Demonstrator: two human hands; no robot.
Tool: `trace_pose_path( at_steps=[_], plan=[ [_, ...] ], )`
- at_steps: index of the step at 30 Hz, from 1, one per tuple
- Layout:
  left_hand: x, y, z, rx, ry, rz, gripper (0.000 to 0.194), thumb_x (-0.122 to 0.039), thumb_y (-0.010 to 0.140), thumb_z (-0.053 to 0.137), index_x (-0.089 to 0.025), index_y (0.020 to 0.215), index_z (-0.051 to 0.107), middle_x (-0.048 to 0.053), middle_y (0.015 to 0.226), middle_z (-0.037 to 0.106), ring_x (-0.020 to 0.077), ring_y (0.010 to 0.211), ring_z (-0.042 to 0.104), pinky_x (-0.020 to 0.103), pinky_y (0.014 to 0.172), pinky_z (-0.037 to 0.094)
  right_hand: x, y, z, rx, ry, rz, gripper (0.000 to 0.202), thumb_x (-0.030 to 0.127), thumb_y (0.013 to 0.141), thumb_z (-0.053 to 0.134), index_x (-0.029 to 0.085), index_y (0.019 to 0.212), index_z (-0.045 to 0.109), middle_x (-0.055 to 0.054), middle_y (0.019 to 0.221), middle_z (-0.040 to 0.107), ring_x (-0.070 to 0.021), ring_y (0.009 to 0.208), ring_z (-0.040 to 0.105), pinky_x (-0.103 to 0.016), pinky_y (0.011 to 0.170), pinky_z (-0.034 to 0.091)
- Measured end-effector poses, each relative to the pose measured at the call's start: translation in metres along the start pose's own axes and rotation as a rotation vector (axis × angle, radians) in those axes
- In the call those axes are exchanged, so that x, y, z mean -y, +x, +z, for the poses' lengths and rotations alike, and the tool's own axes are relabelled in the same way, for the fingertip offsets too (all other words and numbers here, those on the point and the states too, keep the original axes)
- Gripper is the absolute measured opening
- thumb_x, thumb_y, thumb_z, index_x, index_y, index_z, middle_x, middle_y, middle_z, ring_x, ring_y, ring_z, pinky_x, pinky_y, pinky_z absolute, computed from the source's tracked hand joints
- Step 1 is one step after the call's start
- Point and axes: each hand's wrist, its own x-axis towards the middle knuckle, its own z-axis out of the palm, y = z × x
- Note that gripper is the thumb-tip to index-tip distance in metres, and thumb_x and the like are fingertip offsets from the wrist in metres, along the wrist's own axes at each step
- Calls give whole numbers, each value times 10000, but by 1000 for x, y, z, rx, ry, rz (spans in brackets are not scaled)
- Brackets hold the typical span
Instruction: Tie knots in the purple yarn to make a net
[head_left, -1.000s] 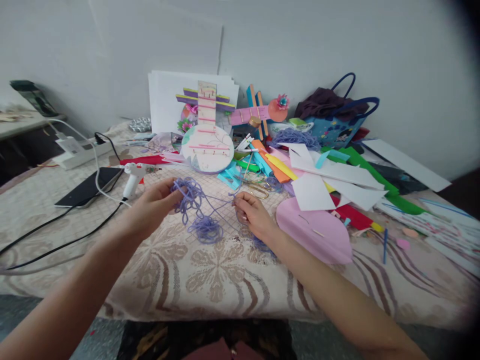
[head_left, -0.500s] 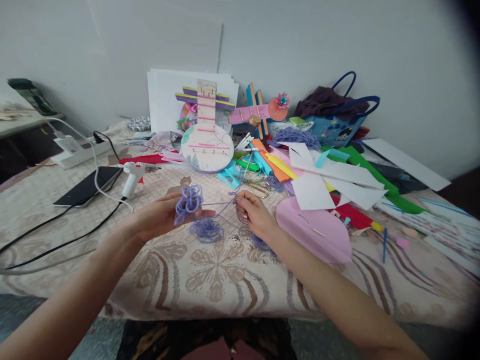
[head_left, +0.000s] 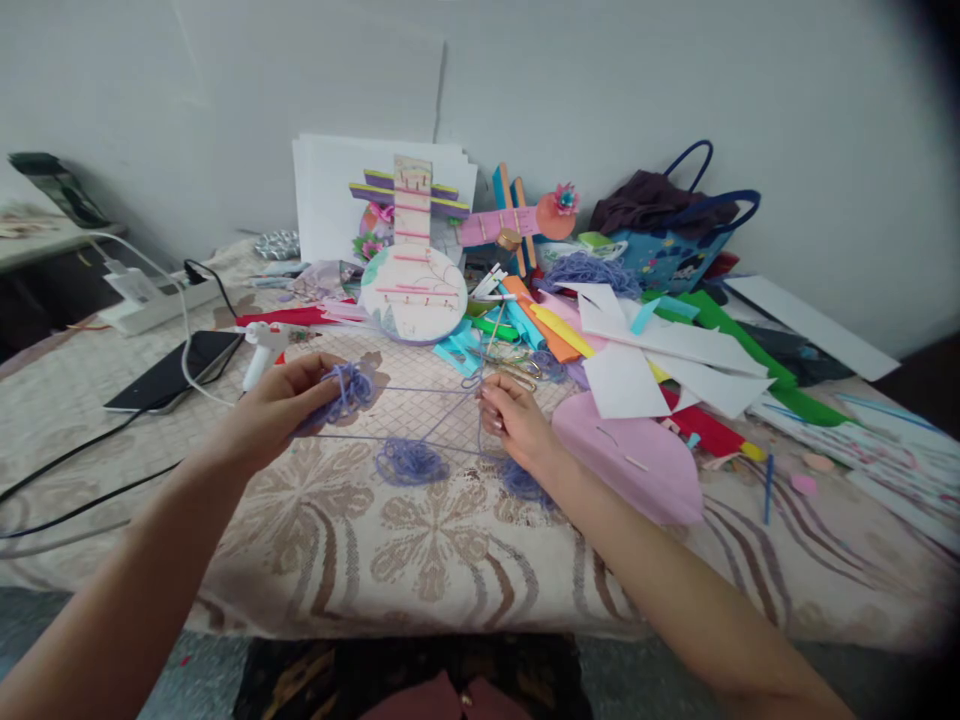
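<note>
A looped bundle of purple yarn [head_left: 349, 392] is gripped between the fingers and thumb of my left hand [head_left: 289, 405]. Strands stretch from it across to my right hand [head_left: 516, 418], whose fingertips pinch the yarn near the middle of the table. Between my hands, a loose purple yarn pile [head_left: 411, 461] lies on the patterned cloth. A second yarn pile [head_left: 523, 480] rests just below my right hand, partly hidden by the wrist. Close behind my right fingertips lie gold scissors [head_left: 519, 370].
A white glue gun [head_left: 262, 352] and a black tablet [head_left: 180, 372] with cables lie left. At the back stands a round decorated board [head_left: 414, 295]. Paper scraps [head_left: 626, 380], a pink felt piece [head_left: 630, 460] and a blue bag [head_left: 675, 258] are on the right.
My left hand has moved left and turned, its fingers closing round the yarn bundle. The strands between my hands are longer and tauter. My right hand has barely moved.
</note>
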Motion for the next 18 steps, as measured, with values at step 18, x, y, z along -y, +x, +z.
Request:
trace_pose_path(
  at_steps=[18],
  plan=[
    [-10,-22,7,-266,1082,484,271,-374,846,480,-213,1029,600,46,1000,646,197,860,579,258,737,373,-1,1,-3,-26,-41,-64,154,269,734,595,182,658,493,86,459,351,-28,361,275,-191,375,168]
  ],
)
